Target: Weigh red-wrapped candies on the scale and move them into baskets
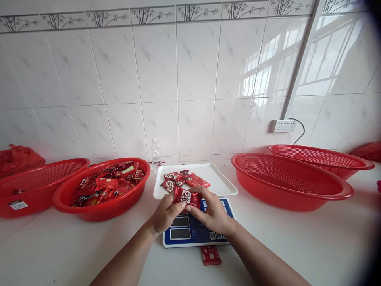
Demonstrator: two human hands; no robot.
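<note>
Between both hands is a red candy packet (186, 196) with white and black print, held up over the blue panel of a digital scale (196, 234). My left hand (166, 211) pinches its left end between thumb and fingers. At the other end, my right hand (212, 212) grips it with thumb and fingers closed. Behind them, the scale's white tray (220, 184) carries several small red and dark packets (173, 180) and a larger flat red packet (197, 180). Another red packet (211, 255) lies on the table just below the scale's front edge.
Left of the scale stands a red plastic basket (101, 216) heaped with wrapped packets, beside another red basket (26, 206). Two red baskets (285, 202) stand to the right. A clear plastic bottle (155, 153) is near the tiled wall, which bears a power socket (283, 126).
</note>
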